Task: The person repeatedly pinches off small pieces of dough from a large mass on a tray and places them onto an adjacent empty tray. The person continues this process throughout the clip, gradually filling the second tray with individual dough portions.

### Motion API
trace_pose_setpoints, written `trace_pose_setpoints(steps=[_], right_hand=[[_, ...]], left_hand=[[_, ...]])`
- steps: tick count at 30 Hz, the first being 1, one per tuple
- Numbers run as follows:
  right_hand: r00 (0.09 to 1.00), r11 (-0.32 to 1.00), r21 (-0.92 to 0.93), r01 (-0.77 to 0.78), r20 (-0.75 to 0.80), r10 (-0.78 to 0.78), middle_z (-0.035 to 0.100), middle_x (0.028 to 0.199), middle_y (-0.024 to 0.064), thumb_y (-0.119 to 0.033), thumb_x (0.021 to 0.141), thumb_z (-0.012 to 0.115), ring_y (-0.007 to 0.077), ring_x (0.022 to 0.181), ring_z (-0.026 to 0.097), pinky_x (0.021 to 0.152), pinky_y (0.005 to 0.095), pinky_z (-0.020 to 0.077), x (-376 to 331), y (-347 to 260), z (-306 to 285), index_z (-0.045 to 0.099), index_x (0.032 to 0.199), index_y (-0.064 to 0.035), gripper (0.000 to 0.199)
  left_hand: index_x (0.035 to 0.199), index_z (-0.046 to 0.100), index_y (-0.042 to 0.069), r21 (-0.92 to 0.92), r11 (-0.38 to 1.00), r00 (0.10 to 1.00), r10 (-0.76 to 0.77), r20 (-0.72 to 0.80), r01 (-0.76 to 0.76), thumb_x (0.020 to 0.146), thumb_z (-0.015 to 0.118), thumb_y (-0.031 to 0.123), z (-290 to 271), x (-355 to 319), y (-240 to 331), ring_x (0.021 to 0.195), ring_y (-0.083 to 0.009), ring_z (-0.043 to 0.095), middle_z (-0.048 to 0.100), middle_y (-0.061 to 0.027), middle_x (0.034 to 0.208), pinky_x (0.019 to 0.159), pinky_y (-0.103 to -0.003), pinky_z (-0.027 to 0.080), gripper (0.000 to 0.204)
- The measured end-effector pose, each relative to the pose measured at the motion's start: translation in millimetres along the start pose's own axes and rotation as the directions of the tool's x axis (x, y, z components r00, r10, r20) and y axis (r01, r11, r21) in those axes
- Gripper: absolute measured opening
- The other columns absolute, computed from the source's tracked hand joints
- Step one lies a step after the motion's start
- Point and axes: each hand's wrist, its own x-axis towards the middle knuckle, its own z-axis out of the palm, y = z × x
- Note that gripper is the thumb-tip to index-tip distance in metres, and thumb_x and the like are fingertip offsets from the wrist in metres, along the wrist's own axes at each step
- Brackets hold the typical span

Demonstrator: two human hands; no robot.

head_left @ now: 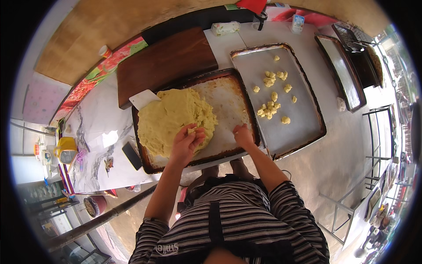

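Observation:
A large mass of pale yellow dough [169,116] covers the left part of a dark-rimmed baking tray [226,99]. At the near right side of the dough, my left hand [187,143] has its fingers curled around a small dough piece [192,130]. My right hand [244,136] is closed above the bare right part of the same tray; whatever its fingers hold, if anything, is hidden. A white scraper [144,99] rests against the far left edge of the dough. To the right, a second tray [285,136] carries several small dough lumps [269,110].
Behind the dough tray lies a thick brown wooden board [167,64]. A black phone [131,155] is beside the tray's left edge. Farther right stands a narrow tray [340,70]. A tissue pack [225,28] and a small carton [297,23] sit at the back.

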Motion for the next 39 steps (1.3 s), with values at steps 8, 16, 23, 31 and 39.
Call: trace_pose_setpoints(steps=[8,16,23,31,39], right_hand=[[0.966,-0.413,0.91,-0.021,0.125,0.228,0.062,0.105,0.0114,-0.018,0.093,0.056,0.0236,0.094,0.063,0.081,0.0331,0.0548,49.8,10.7,-57.3,0.056,0.111,-0.0017,0.025],[0.956,0.728,0.621,0.289,-0.157,-0.246,0.066,0.096,0.0057,-0.038,0.098,0.047,0.0166,0.089,0.059,0.087,0.0364,0.0457,124.7,-111.5,43.8,0.065,0.105,-0.0089,0.035],[0.978,0.767,0.627,0.135,0.043,-0.206,0.068,0.092,0.0133,-0.049,0.093,0.045,0.0284,0.084,0.064,0.075,0.0421,0.0485,107.8,-140.9,9.4,0.069,0.097,-0.0042,0.051],[0.883,0.72,0.537,0.44,-0.111,-0.456,0.062,0.07,0.0132,-0.031,0.085,0.057,0.0265,0.069,0.061,0.064,0.0444,0.0457,45.0,-142.1,-11.7,0.062,0.077,-0.0031,0.03],[0.807,0.634,0.566,0.527,-0.566,-0.165,0.055,0.064,0.0114,-0.016,0.074,0.064,0.025,0.065,0.061,0.058,0.0407,0.0441,-3.5,-130.9,17.2,0.053,0.071,-0.0034,0.017]], left_hand=[[0.115,0.052,0.002,0.444,0.836,0.881,0.437,-0.182,-0.323,0.088,0.059,0.003,-55.8,12.6,14.8,0.071,-0.0106,0.057,0.061,-0.0066,0.09,0.064,-0.023,0.047,0.028],[0.112,0.052,0.009,0.652,0.709,0.839,0.505,-0.203,-0.269,0.087,0.06,0.01,-81.7,49.9,-0.7,0.058,-0.0085,0.047,0.054,-0.0015,0.074,0.049,-0.02,0.039,0.026],[0.11,0.053,0.006,0.723,0.576,0.837,0.546,0.008,-0.382,0.084,0.065,0.013,-86.3,62.0,-3.5,0.077,-0.0213,0.053,0.055,-0.0112,0.094,0.058,-0.031,0.05,0.029],[0.106,0.054,0.005,0.594,0.741,0.894,0.441,-0.08,-0.313,0.085,0.065,0.013,-70.2,52.7,4.0,0.076,-0.0211,0.055,0.055,-0.0102,0.091,0.059,-0.031,0.051,0.026],[0.104,0.059,0.0,0.77,0.372,0.736,0.652,0.181,-0.519,0.089,0.064,0.023,-69.5,65.9,0.0,0.068,-0.0214,0.05,0.055,-0.0105,0.088,0.061,-0.036,0.046,0.028]])
